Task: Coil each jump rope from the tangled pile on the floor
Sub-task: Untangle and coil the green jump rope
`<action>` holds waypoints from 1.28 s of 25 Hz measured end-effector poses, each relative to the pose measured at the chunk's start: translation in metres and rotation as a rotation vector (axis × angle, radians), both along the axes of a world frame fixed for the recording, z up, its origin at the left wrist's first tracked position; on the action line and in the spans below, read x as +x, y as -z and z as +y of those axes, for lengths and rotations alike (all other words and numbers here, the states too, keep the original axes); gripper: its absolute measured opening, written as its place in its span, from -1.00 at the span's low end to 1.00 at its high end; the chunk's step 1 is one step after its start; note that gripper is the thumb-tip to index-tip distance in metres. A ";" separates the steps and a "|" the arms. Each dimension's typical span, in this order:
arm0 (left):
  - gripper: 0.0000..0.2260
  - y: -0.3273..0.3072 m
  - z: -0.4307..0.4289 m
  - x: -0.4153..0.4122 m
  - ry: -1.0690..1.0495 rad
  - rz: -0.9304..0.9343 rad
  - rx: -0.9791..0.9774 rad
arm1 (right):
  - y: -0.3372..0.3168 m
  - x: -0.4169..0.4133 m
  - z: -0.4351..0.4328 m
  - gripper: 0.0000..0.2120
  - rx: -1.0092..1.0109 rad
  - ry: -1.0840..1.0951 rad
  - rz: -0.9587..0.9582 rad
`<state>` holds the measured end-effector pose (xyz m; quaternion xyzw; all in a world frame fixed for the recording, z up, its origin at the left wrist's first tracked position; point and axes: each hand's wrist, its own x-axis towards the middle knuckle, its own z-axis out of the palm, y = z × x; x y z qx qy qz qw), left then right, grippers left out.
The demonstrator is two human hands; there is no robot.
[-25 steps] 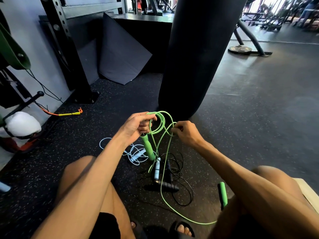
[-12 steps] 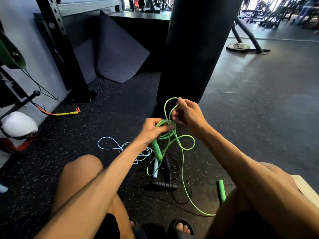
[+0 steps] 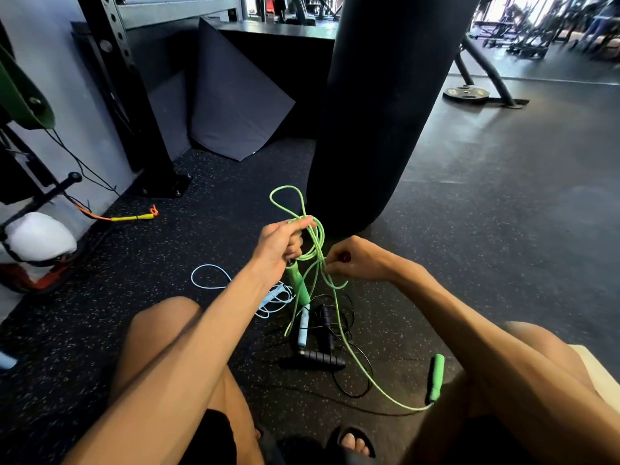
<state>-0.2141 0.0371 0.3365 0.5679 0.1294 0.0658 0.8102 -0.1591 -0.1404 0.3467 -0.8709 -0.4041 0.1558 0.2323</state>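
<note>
Dangling from left hand point(image 3: 275, 250), green handle point(image 3: 297, 283) points down — right hand point(image 3: 355, 260) pinches rope point(image 3: 318, 239)

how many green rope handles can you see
2: one green handle is gripped at its top by the left hand; the other green handle lies on the floor, lower right.

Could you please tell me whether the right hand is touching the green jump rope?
Touching. The head view shows the right hand pinching the cord of the green jump rope beside the loops that the left hand holds.
</note>
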 end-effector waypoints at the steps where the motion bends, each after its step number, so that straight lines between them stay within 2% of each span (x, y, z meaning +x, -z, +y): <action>1: -0.87 0.001 0.001 0.001 -0.019 0.001 0.000 | -0.001 0.000 -0.001 -0.94 0.001 -0.040 0.042; 4: -0.81 0.005 0.005 0.000 -0.037 -0.013 0.074 | -0.005 -0.005 0.002 -0.91 0.129 -0.018 0.056; 7: -0.74 0.006 -0.003 -0.004 0.030 -0.031 0.272 | -0.021 -0.008 0.009 -0.84 0.507 0.271 0.185; 9: -0.77 0.004 -0.013 -0.009 0.089 -0.039 0.370 | -0.035 -0.007 0.010 -0.84 0.739 0.357 0.267; 11: -0.82 0.003 -0.022 -0.011 0.133 -0.067 0.415 | -0.039 -0.005 0.009 -0.85 0.829 0.390 0.275; 15: -0.89 -0.001 -0.031 -0.012 0.059 -0.080 0.400 | -0.036 -0.004 0.004 -0.78 0.790 0.381 0.346; 17: -0.88 -0.004 -0.022 -0.010 0.008 -0.061 0.249 | -0.033 -0.002 -0.005 -0.77 0.555 0.283 0.316; 20: -0.86 -0.008 -0.004 -0.002 0.025 -0.025 -0.019 | -0.010 -0.002 -0.006 -0.86 0.114 0.145 0.069; 22: -0.85 -0.008 -0.001 -0.002 0.055 -0.007 -0.089 | 0.009 -0.005 0.004 -0.88 0.045 0.135 -0.057; 25: -0.80 -0.005 -0.003 -0.003 0.033 -0.044 0.009 | 0.018 -0.007 0.014 -0.92 0.164 0.129 -0.165; 28: -0.61 -0.009 0.002 -0.003 0.008 -0.092 0.168 | 0.007 -0.005 0.013 -0.84 0.328 0.209 -0.191; 30: -0.52 -0.011 0.002 -0.006 0.024 -0.124 0.206 | -0.006 -0.004 0.014 -0.79 0.434 0.299 -0.157; 32: -0.51 -0.010 -0.005 -0.011 0.050 -0.127 0.299 | -0.024 -0.004 0.017 -0.75 0.651 0.379 -0.005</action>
